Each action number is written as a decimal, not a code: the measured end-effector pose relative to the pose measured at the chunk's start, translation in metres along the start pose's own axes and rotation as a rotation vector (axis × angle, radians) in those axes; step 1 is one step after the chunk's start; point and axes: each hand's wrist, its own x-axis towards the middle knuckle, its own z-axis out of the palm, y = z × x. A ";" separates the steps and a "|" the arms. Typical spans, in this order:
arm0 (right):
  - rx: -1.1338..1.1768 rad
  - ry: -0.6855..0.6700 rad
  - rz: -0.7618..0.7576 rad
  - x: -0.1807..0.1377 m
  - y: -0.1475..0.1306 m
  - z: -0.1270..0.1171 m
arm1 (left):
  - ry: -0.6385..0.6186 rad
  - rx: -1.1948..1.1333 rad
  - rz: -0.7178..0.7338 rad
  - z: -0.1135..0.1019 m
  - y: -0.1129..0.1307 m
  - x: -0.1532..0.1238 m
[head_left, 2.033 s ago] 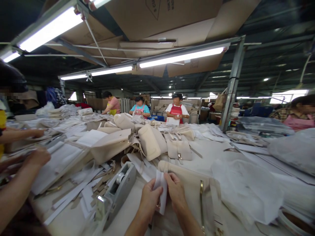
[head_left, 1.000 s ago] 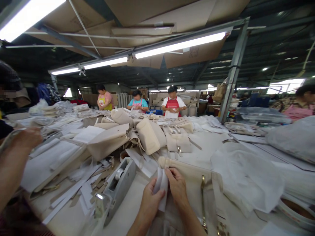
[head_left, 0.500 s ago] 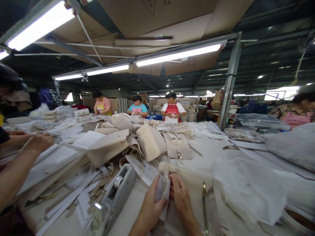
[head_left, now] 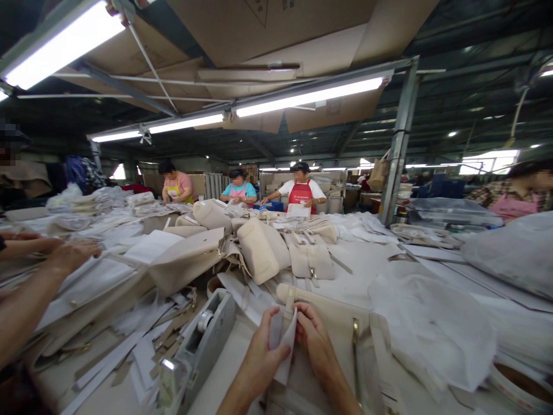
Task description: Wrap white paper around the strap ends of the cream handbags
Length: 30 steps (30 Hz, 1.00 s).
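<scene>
White strip (head_left: 285,340), edges pinched between left hand (head_left: 260,360) and right hand (head_left: 316,341).

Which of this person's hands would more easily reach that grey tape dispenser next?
Likely the left hand: the tape dispenser lies just to its left, while the right hand would have to cross over. Both hands pinch the white strip.
</scene>
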 end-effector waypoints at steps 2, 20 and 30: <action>-0.004 0.017 0.007 0.000 0.000 0.000 | -0.060 -0.039 -0.034 -0.001 0.006 0.000; 0.092 -0.070 0.034 -0.005 -0.014 0.003 | -0.029 -0.109 -0.078 -0.007 0.007 0.006; 0.048 0.047 -0.014 -0.002 -0.002 0.007 | 0.015 -0.040 -0.039 0.003 0.005 -0.006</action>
